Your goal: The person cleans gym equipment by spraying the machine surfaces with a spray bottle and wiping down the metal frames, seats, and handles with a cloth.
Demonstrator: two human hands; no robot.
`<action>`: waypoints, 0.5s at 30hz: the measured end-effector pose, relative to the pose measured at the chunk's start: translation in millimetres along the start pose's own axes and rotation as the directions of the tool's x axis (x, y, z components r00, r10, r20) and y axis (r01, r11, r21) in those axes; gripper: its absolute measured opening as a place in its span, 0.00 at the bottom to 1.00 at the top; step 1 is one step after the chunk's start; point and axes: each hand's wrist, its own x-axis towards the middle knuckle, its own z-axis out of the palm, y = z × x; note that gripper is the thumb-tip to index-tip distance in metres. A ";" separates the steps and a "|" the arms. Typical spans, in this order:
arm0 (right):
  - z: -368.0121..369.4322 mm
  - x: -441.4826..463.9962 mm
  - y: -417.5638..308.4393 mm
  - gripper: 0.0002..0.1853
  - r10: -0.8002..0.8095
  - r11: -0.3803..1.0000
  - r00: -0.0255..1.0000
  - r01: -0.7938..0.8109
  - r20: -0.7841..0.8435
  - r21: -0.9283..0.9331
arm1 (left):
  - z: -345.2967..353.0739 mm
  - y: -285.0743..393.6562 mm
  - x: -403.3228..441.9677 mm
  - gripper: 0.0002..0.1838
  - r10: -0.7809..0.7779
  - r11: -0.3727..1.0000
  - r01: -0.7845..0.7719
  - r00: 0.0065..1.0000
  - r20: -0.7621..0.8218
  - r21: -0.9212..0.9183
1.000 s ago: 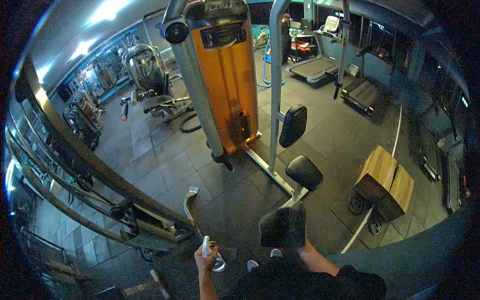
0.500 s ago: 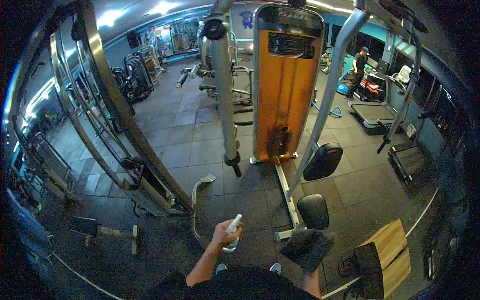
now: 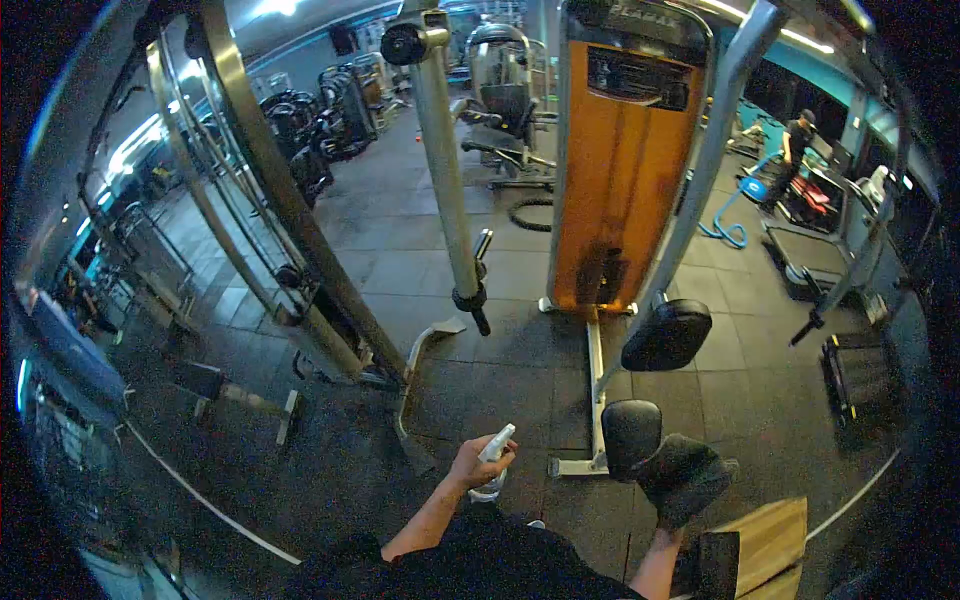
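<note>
My left hand [image 3: 474,464] is closed around a clear spray bottle with a white trigger head [image 3: 497,443], held above the dark floor. A dark grey cloth [image 3: 684,480] is draped over my right hand [image 3: 668,541], hiding nearly all its fingers; the wrist shows below. That cloth overlaps the right edge of a black seat pad [image 3: 631,436] on a weight machine; whether they touch, I cannot tell. Above the seat is a black back pad [image 3: 668,335]. Behind them stands the machine's tall orange weight-stack cover [image 3: 625,180].
A grey machine arm [image 3: 445,170] hangs ahead, and a cable frame [image 3: 270,180] stands at left. A wooden box [image 3: 768,545] is close by my right arm. A low bench [image 3: 235,392] lies at left. Farther right, a person in dark clothes [image 3: 797,140] stands near a treadmill [image 3: 812,248].
My view has turned, so the machines sit farther right in it. The cloth in my right hand has gone from below the seat pad to its right side. My left hand still holds the spray bottle.
</note>
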 end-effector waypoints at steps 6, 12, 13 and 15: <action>37.9 15.1 50.3 0.30 0.128 0.990 0.988 -0.132 0.091 0.042 | -22.1 -7.2 8.2 0.12 -0.077 0.997 0.074 0.991 -0.113 -0.026; 96.8 27.3 91.5 0.30 0.246 0.966 0.944 -0.258 0.220 0.025 | -44.4 6.4 21.2 0.12 -0.076 0.997 0.070 0.971 -0.227 -0.032; 105.6 30.4 95.9 0.30 0.252 0.964 0.938 -0.265 0.238 0.022 | -49.3 10.8 20.7 0.12 -0.079 0.997 0.082 0.969 -0.234 0.003; 119.8 35.8 100.2 0.30 0.251 0.964 0.931 -0.264 0.265 0.014 | -58.9 12.0 21.5 0.11 -0.112 0.993 0.116 0.965 -0.236 0.006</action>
